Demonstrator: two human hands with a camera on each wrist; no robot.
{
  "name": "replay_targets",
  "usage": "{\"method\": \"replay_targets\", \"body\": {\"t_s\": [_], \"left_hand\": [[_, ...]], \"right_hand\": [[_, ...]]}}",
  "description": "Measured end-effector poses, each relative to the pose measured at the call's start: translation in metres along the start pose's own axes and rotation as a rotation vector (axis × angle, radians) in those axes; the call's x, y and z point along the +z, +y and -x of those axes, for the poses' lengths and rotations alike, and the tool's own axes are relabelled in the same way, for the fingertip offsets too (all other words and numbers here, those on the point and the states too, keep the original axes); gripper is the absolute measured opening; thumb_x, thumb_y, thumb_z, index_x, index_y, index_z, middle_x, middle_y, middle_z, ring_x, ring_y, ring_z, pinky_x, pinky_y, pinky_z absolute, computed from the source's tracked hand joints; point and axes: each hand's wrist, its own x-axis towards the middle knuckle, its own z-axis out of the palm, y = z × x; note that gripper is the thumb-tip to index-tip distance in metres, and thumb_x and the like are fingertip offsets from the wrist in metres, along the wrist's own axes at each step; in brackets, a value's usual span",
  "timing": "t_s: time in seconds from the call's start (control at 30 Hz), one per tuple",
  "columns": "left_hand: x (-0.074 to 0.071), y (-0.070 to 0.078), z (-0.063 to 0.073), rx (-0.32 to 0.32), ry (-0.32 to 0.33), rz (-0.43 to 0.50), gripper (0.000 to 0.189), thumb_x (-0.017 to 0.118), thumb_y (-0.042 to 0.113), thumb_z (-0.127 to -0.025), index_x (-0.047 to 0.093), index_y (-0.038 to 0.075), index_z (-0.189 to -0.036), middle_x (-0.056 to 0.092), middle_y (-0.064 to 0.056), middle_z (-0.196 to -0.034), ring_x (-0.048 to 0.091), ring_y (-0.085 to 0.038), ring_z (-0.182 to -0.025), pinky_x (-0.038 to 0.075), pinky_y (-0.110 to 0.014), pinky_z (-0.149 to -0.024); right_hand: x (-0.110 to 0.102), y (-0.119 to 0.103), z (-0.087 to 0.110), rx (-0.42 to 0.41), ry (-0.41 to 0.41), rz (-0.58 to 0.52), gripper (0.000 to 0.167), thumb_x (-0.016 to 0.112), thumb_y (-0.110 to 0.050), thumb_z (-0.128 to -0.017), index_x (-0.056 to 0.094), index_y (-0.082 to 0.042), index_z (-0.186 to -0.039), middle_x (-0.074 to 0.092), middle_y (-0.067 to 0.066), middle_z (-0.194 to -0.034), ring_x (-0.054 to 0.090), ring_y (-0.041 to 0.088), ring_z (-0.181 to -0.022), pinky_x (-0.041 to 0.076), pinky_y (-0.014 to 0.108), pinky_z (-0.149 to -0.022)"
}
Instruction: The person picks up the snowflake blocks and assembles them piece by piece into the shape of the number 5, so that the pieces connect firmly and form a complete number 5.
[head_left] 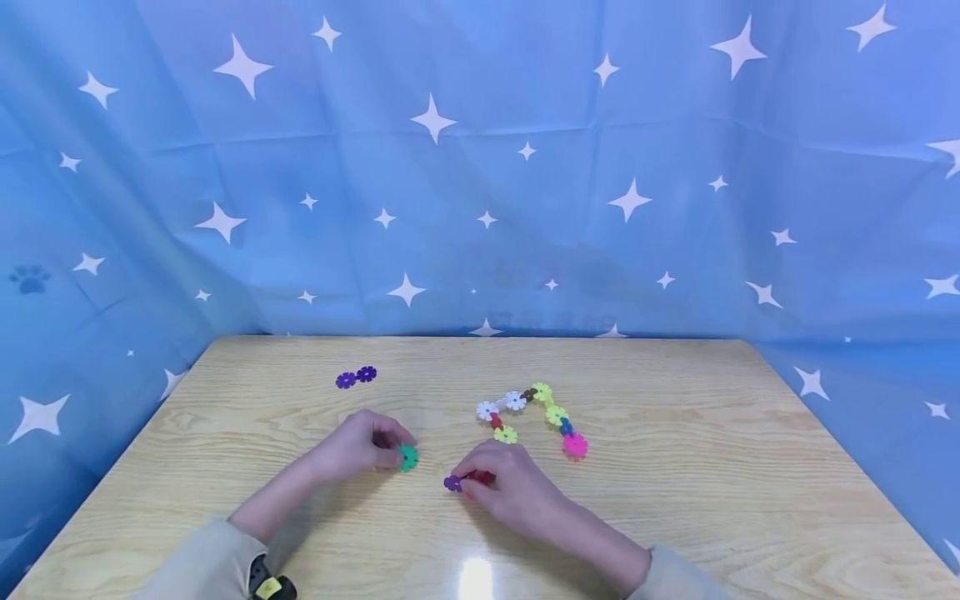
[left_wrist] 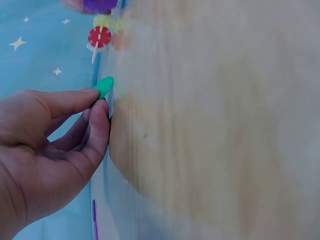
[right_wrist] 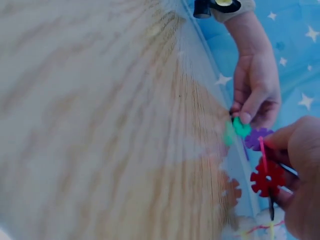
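Observation:
My left hand (head_left: 365,444) pinches a green notched disc (head_left: 408,457) between thumb and fingertips, low over the table. In the left wrist view the green disc (left_wrist: 104,87) appears nearly edge-on. To its right, my right hand (head_left: 517,490) holds a short piece of linked notched discs, with a purple disc (head_left: 452,483) at its left end. The right wrist view shows a pink disc (right_wrist: 263,152) edge-on between the purple disc (right_wrist: 257,139) and a red disc (right_wrist: 267,179). Fingers hide part of this piece.
A bent chain of linked discs lies just beyond my right hand, with white discs (head_left: 514,401), a yellow-green disc (head_left: 557,415) and a pink disc (head_left: 575,445) at its right end. Two joined purple discs (head_left: 356,377) lie at the back left. A starry blue curtain (head_left: 480,183) hangs behind the wooden table (head_left: 675,467).

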Motion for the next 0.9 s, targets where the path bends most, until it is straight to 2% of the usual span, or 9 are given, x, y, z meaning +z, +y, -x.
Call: {"method": "replay_targets", "body": {"t_s": [0.17,0.3,0.63,0.9], "left_hand": [[0.011,0.004,0.004,-0.015,-0.063,0.132,0.025,0.069,-0.007,-0.088,0.07,-0.011,-0.112,0.071,-0.011,-0.084,0.068,-0.022,-0.073,0.061,-0.029,-0.066],[0.02,0.008,0.007,-0.018,-0.097,0.205,0.025,0.069,-0.006,-0.089,0.069,-0.011,-0.113,0.071,-0.012,-0.086,0.07,-0.023,-0.074,0.062,-0.031,-0.067],[0.027,0.017,0.007,-0.038,-0.108,0.268,0.025,0.068,-0.006,-0.089,0.068,-0.011,-0.114,0.071,-0.012,-0.087,0.069,-0.021,-0.073,0.061,-0.03,-0.067],[0.033,0.018,0.007,-0.051,-0.103,0.323,0.025,0.069,-0.007,-0.088,0.068,-0.013,-0.113,0.072,-0.014,-0.087,0.069,-0.019,-0.071,0.061,-0.028,-0.068]], "right_hand": [[0.0,0.0,0.0,-0.004,0.01,-0.003,0.015,0.076,-0.002,-0.09,0.08,-0.012,-0.1,0.071,-0.009,-0.097,0.061,0.003,-0.089,0.055,0.021,-0.076],[0.0,0.0,0.0,-0.015,0.011,0.003,0.015,0.076,-0.002,-0.09,0.08,-0.012,-0.1,0.071,-0.009,-0.096,0.061,0.003,-0.088,0.055,0.021,-0.076],[0.001,-0.001,0.002,-0.024,0.024,0.015,0.012,0.077,-0.002,-0.089,0.078,-0.012,-0.096,0.069,-0.01,-0.093,0.058,0.002,-0.083,0.053,0.02,-0.072],[0.003,-0.001,0.005,-0.086,0.046,0.025,0.014,0.077,-0.001,-0.088,0.076,-0.012,-0.096,0.07,-0.006,-0.095,0.059,0.003,-0.085,0.054,0.02,-0.072]]}}
